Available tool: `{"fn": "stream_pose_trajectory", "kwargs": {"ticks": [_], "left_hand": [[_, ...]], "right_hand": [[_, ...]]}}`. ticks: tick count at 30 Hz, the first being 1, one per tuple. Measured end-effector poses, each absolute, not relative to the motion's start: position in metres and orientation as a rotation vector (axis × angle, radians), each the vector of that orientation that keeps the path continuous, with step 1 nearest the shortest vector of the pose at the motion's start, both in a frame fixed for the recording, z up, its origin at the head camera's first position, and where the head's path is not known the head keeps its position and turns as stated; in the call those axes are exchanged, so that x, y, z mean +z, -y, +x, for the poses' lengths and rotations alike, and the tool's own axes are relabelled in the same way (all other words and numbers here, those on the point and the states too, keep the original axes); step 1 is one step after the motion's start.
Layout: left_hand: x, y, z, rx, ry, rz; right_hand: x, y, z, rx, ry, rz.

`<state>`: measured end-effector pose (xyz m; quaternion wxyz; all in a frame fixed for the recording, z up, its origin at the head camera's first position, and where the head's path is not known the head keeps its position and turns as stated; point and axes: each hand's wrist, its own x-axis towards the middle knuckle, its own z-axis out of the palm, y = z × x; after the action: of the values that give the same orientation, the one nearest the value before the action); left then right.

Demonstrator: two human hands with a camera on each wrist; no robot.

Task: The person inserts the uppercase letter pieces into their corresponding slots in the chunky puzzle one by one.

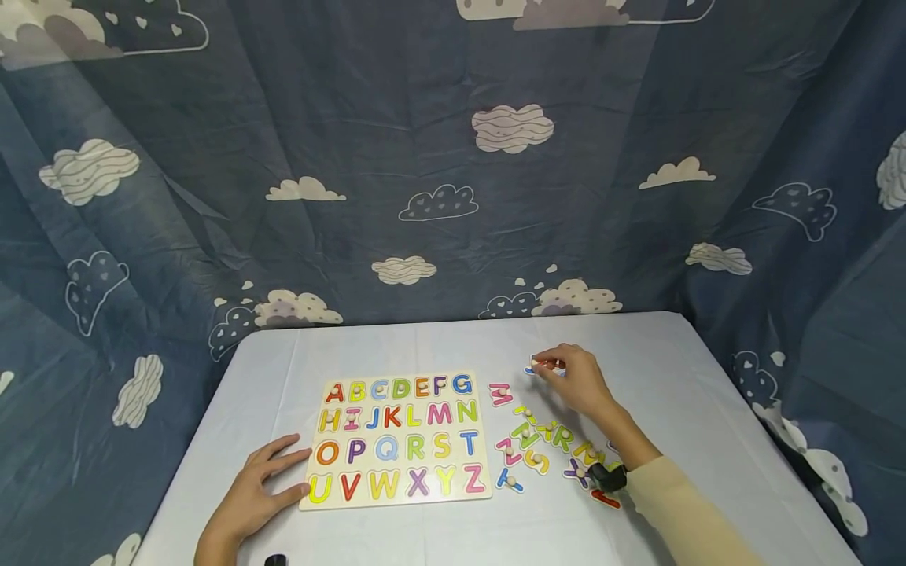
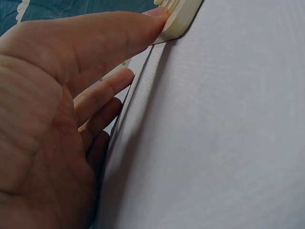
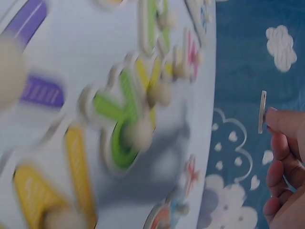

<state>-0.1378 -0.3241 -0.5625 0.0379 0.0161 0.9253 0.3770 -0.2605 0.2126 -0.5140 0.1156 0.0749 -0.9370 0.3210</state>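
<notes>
Head view: right of the board (image 1: 453,497), far side, the right hand (image 1: 576,381) pinches a letter piece (image 3: 262,112); a light grip suits. Left hand (image 1: 251,491), spread and empty, should steady the board's left edge.

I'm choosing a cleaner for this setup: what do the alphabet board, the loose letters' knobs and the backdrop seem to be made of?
Alphabet board: probably wood or fiberboard, smooth and painted or printed; the left wrist view shows a thick, pale edge.
Knobs: likely unpainted wood, pale beige, though blur hides any grain.
Backdrop: printed fabric, apparently matte, judging by its soft folds.
</notes>
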Motion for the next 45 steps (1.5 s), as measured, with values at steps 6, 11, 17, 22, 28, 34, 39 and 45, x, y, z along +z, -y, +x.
{"fn": "stream_pose_trajectory", "kwargs": {"ticks": [6,11,17,22,28,34,39,45], "left_hand": [[-0.563,0.326,-0.139,1.145,-2.849,0.061],[-0.564,0.326,-0.138,1.164,-2.843,0.062],[-0.565,0.325,-0.138,1.158,-2.862,0.093],[-0.564,0.324,-0.138,1.154,-2.870,0.110],[-0.563,0.325,-0.138,1.144,-2.857,0.088],[-0.561,0.326,-0.137,1.149,-2.860,0.094],[-0.561,0.326,-0.138,1.172,-2.849,0.092],[-0.565,0.327,-0.139,1.146,-2.857,0.077]], "right_hand": [[-0.505,-0.183,-0.261,0.988,2.742,0.274],[-0.505,-0.154,-0.260,1.024,2.747,0.349],[-0.506,-0.118,-0.258,1.069,2.751,0.432],[-0.506,-0.090,-0.258,1.106,2.734,0.507],[-0.509,-0.060,-0.258,1.151,2.731,0.592],[-0.515,-0.027,-0.257,1.122,2.736,0.697],[-0.521,-0.002,-0.253,1.096,2.780,0.736],[-0.531,0.019,-0.249,1.131,2.801,0.749]]}}
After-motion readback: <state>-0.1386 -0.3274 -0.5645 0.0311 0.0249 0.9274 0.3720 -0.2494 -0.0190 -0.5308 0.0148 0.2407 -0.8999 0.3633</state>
